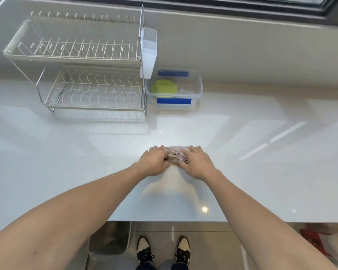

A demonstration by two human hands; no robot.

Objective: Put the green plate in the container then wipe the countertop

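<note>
Partly hidden, cloth (177,154) lies under left hand (154,162), right hand (196,163)

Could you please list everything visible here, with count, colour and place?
Dish rack: one, silver wire, two tiers, back left.
Cutlery holder: one, white, hung on the rack's right end.
Container: one, clear with blue clips, right of the rack.
Green plate: one, inside the container.
Cloth: one, pinkish, bunched mid-counter.
Countertop: one, white, glossy.
Bin: one, grey, on the floor.
Shoes: two, black-and-cream.
Left hand, right hand: both pressing the cloth.
</note>
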